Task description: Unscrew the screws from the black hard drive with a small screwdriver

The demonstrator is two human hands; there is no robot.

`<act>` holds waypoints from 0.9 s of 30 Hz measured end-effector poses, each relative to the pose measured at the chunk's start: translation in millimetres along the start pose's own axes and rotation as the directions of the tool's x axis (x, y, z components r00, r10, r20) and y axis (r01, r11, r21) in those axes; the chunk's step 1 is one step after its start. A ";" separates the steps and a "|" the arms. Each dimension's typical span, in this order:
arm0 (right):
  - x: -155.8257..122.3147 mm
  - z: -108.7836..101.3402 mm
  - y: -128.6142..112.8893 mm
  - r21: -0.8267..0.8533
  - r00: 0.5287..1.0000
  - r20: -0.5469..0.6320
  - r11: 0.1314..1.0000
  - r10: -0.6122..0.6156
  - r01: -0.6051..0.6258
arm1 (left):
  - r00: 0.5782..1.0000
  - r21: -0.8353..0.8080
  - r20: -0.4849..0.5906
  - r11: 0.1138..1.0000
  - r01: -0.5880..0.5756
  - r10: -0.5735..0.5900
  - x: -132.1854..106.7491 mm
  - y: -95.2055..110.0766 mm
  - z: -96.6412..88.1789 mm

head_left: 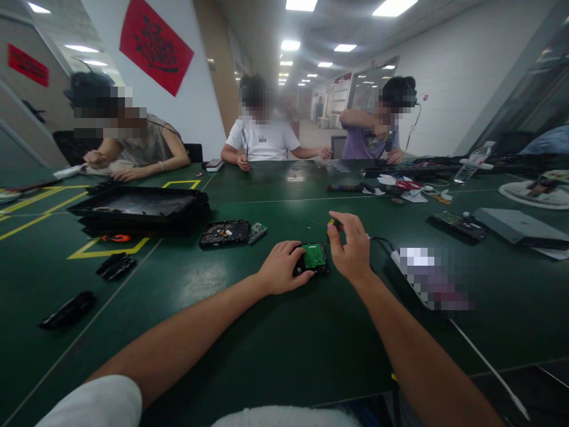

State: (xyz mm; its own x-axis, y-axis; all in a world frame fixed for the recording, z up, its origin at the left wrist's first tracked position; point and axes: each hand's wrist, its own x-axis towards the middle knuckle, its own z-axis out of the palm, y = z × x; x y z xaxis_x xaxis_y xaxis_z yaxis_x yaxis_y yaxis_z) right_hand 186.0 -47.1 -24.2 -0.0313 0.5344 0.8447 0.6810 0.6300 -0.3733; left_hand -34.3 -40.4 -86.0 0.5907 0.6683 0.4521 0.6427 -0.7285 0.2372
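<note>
My left hand rests on a hard drive lying on the green table, its thumb along the near edge and its fingers over the left and far sides. The drive's green circuit board faces up. Just right of it, my right hand is raised, thumb and fingers pinching a small screwdriver with a yellow-and-black handle. Its shaft and tip cannot be made out. To the left lie another hard drive and a small loose circuit board.
Black stacked trays stand at left, with an orange-handled tool before them. A power strip and a third drive lie at right, near a silver case. Farther back stands a bottle. Three people sit across the table.
</note>
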 end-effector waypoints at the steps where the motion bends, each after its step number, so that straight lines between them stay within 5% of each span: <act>1: -0.5 0.5 1.0 0.008 1.000 0.011 1.000 0.002 -0.002 | 1.000 0.001 0.001 1.000 0.001 -0.001 -0.1 -0.2 0.3; 27: 0.6 0.9 2.3 -0.016 0.999 -0.034 1.000 0.007 -0.007 | 1.000 0.002 0.009 1.000 0.003 -0.003 0.7 0.0 -1.3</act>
State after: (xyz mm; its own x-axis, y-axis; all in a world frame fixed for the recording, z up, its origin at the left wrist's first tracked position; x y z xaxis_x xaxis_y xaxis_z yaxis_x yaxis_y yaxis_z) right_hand 186.9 -44.8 -24.9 -0.0014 0.5189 0.8548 0.6929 0.6169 -0.3733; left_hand -34.6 -40.1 -84.6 0.5934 0.6718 0.4433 0.6452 -0.7263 0.2370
